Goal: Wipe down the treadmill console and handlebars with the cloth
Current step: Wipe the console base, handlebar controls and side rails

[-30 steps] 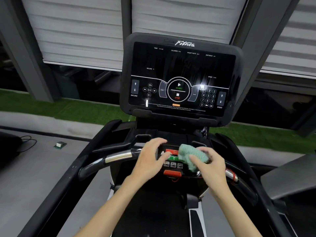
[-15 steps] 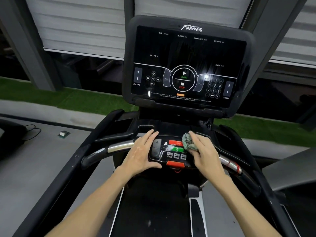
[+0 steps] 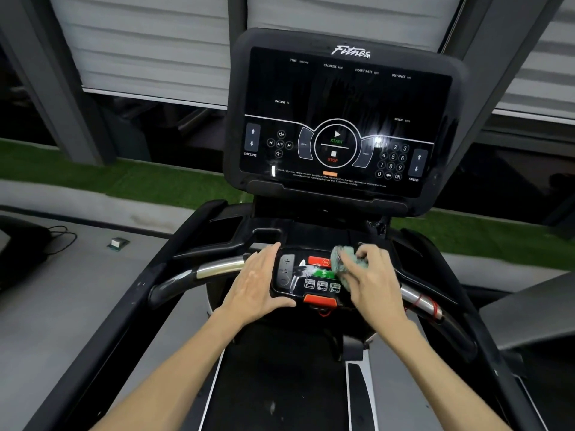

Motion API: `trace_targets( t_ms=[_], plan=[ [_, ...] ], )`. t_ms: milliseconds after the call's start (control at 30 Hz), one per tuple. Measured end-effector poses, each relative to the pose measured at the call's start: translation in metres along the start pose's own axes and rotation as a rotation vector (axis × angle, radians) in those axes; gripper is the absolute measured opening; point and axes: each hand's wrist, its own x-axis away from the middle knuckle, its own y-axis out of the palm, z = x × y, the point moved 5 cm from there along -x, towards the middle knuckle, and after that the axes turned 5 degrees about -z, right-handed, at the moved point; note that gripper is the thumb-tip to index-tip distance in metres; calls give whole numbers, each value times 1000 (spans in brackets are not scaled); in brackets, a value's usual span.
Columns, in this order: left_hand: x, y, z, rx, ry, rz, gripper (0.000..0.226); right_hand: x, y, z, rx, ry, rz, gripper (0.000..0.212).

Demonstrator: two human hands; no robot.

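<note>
Low in the frame's centre, the right hand grips the bunched cloth against the keypad to scrub it, while the left hand, fingers straight, presses the keypad's left edge, seemingly for bracing.

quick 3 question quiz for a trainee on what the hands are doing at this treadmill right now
1. True or false: the right hand holds the green cloth against the button panel below the console screen.
2. Where is the left hand?
A. on top of the green cloth
B. against the button panel's left edge, fingers straight
C. gripping the right hand's wrist
3. Fill in: the green word in the console screen's centre circle reads ____.

Key: 1 true; 2 B; 3 START
</note>
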Motion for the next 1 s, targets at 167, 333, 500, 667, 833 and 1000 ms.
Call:
trace_targets(
  t_ms=[167,333,500,667,833,1000],
  plan=[
    [1,1,1,-38,-6,21,120,14,13,-16,26,-14,-46,48],
    [2,1,3,-28,-7,45,119,46,26,-24,5,-147,-199,56],
    [1,1,1,4,-13,23,118,-12,12,-13,35,-61,-119,54],
    [2,0,2,4,4,39,118,17,21,-31,28,-102,-130,63],
    [3,0,2,-4,15,48,118,26,26,-37,37,-179,-250,68],
    [3,-3,5,-2,19,44,117,-24,11,-29,28,-40,-159,61]
  ],
)
